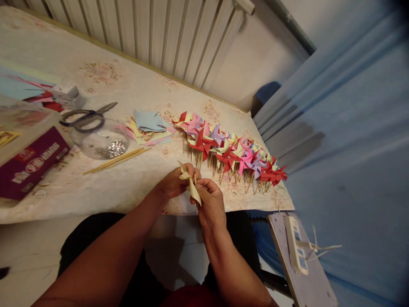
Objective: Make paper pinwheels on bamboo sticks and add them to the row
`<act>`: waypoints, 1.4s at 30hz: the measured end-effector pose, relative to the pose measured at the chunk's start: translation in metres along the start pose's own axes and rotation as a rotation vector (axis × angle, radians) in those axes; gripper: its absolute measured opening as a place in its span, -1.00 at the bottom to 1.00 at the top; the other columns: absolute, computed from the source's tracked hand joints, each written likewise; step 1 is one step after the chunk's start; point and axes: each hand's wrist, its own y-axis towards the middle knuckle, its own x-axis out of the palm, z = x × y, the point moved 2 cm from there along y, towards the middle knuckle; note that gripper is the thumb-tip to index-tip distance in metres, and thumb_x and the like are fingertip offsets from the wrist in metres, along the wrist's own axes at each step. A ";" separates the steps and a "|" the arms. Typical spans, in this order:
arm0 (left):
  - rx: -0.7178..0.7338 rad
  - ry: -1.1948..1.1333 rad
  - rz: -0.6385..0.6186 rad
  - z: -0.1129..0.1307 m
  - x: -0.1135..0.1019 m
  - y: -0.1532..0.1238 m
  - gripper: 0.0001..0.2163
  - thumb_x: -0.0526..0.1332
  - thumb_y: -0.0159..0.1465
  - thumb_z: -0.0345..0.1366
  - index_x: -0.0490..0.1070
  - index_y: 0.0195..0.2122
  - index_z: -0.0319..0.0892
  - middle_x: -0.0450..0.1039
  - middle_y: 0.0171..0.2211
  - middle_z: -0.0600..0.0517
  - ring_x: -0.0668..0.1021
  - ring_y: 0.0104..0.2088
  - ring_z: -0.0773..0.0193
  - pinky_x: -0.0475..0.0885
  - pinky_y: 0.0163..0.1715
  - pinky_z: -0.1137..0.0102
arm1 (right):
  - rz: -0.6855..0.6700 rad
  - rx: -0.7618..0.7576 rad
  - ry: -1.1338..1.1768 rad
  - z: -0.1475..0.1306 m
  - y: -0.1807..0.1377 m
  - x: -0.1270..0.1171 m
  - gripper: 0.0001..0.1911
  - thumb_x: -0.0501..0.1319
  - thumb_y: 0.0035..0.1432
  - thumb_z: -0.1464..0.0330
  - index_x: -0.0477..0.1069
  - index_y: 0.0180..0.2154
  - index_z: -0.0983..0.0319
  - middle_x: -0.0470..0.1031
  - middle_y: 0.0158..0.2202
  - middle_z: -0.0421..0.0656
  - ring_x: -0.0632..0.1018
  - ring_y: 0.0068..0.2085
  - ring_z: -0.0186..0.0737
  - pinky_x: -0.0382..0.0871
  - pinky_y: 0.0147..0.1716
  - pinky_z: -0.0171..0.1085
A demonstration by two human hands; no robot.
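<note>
Both hands meet over the near edge of the table [96, 192]. My left hand [174, 182] and my right hand [209, 200] pinch a pale yellow paper pinwheel [191, 183] between their fingertips, with a thin wooden stick end showing between them. Both hands have their fingers closed on it. Just beyond them lies a long row of finished pinwheels [230, 153] in red, pink, purple and yellow on wooden sticks.
A stack of coloured paper squares [148, 125], loose wooden sticks [118, 160], a clear bowl of metal pins [102, 143], scissors [87, 116], small white boxes [65, 91] and a maroon box [30, 164] lie left. A power strip [295, 247] sits on a stool, right, by a blue curtain [351, 149].
</note>
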 end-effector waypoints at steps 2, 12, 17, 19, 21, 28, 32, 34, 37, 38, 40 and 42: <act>0.008 0.007 -0.008 0.000 0.000 0.000 -0.74 0.41 0.05 -0.22 0.33 -0.50 -0.20 0.32 -0.45 0.07 0.44 -0.53 0.36 0.42 -0.67 0.49 | 0.000 0.001 0.006 0.000 0.000 0.000 -0.76 0.40 -0.14 0.28 0.40 -0.46 0.24 0.37 -0.65 -0.32 0.31 -0.69 -0.47 0.09 -0.71 -0.44; 0.036 -0.028 -0.040 -0.005 -0.007 0.001 -0.79 0.38 0.09 -0.26 0.35 -0.48 -0.20 0.35 -0.45 0.09 0.45 -0.54 0.38 0.45 -0.60 0.48 | 0.004 -0.005 0.027 0.001 0.001 -0.001 -0.75 0.41 -0.15 0.28 0.40 -0.46 0.23 0.38 -0.63 -0.32 0.31 -0.69 -0.47 0.12 -0.72 -0.44; 0.028 -0.027 -0.017 -0.006 -0.008 0.001 -0.79 0.40 0.07 -0.26 0.36 -0.49 -0.19 0.36 -0.45 0.08 0.45 -0.52 0.37 0.43 -0.59 0.48 | 0.001 -0.007 0.035 0.001 0.002 -0.001 -0.76 0.41 -0.15 0.29 0.41 -0.47 0.24 0.38 -0.65 -0.32 0.32 -0.69 -0.47 0.12 -0.70 -0.45; 0.034 -0.022 -0.006 -0.006 -0.008 0.001 -0.78 0.40 0.07 -0.25 0.36 -0.50 -0.19 0.36 -0.47 0.08 0.45 -0.50 0.37 0.43 -0.54 0.48 | 0.000 -0.007 0.035 0.001 0.002 -0.002 -0.76 0.41 -0.16 0.29 0.41 -0.48 0.24 0.37 -0.66 -0.32 0.32 -0.70 -0.47 0.11 -0.70 -0.45; 0.036 -0.018 0.001 -0.006 -0.008 0.001 -0.77 0.41 0.06 -0.25 0.36 -0.50 -0.20 0.36 -0.47 0.08 0.45 -0.49 0.38 0.42 -0.51 0.48 | 0.000 -0.006 0.037 0.002 0.003 -0.002 -0.76 0.41 -0.16 0.29 0.41 -0.48 0.25 0.38 -0.66 -0.32 0.32 -0.69 -0.47 0.12 -0.70 -0.45; 0.029 -0.012 0.023 -0.008 -0.010 0.002 -0.76 0.42 0.04 -0.26 0.34 -0.51 -0.20 0.34 -0.48 0.09 0.44 -0.49 0.39 0.38 -0.52 0.50 | 0.009 -0.004 0.041 0.002 0.003 -0.002 -0.76 0.41 -0.17 0.30 0.41 -0.48 0.24 0.38 -0.65 -0.32 0.32 -0.69 -0.46 0.12 -0.71 -0.44; 0.022 -0.006 0.031 -0.007 -0.009 0.002 -0.75 0.42 0.04 -0.25 0.33 -0.51 -0.20 0.34 -0.48 0.09 0.44 -0.49 0.38 0.39 -0.53 0.49 | 0.010 -0.006 0.046 0.001 0.003 -0.002 -0.76 0.41 -0.17 0.31 0.40 -0.48 0.24 0.39 -0.64 -0.32 0.32 -0.68 -0.46 0.14 -0.70 -0.43; 0.016 -0.002 0.035 -0.006 -0.007 0.002 -0.75 0.41 0.05 -0.25 0.32 -0.51 -0.19 0.34 -0.48 0.09 0.44 -0.50 0.37 0.39 -0.55 0.49 | 0.010 -0.010 0.041 0.002 0.003 -0.002 -0.77 0.41 -0.17 0.30 0.41 -0.47 0.23 0.38 -0.64 -0.32 0.32 -0.68 -0.46 0.14 -0.69 -0.43; 0.010 0.002 0.039 -0.004 -0.005 0.002 -0.73 0.41 0.04 -0.23 0.32 -0.51 -0.20 0.33 -0.48 0.09 0.43 -0.52 0.37 0.36 -0.60 0.49 | 0.012 -0.019 0.035 0.003 0.004 -0.003 -0.77 0.40 -0.17 0.30 0.40 -0.48 0.23 0.38 -0.64 -0.32 0.31 -0.67 -0.46 0.14 -0.69 -0.43; 0.012 0.004 0.042 -0.004 -0.004 0.002 -0.73 0.42 0.03 -0.23 0.31 -0.51 -0.20 0.33 -0.48 0.09 0.43 -0.52 0.38 0.36 -0.60 0.49 | 0.013 -0.020 0.035 0.003 0.004 -0.003 -0.77 0.40 -0.17 0.30 0.40 -0.48 0.23 0.37 -0.64 -0.33 0.31 -0.67 -0.46 0.14 -0.68 -0.43; 0.020 0.008 0.047 -0.004 -0.004 0.002 -0.71 0.43 0.02 -0.23 0.31 -0.53 -0.20 0.33 -0.50 0.10 0.42 -0.52 0.39 0.36 -0.59 0.49 | 0.015 -0.021 0.034 0.003 0.004 -0.004 -0.78 0.40 -0.17 0.31 0.41 -0.48 0.23 0.37 -0.64 -0.32 0.31 -0.67 -0.46 0.14 -0.68 -0.43; 0.018 0.013 0.045 -0.004 -0.004 0.003 -0.71 0.43 0.02 -0.23 0.30 -0.53 -0.20 0.33 -0.50 0.10 0.42 -0.52 0.39 0.35 -0.58 0.49 | 0.014 -0.021 0.033 0.003 0.004 -0.003 -0.79 0.40 -0.16 0.31 0.41 -0.48 0.23 0.36 -0.64 -0.32 0.31 -0.66 -0.45 0.14 -0.68 -0.43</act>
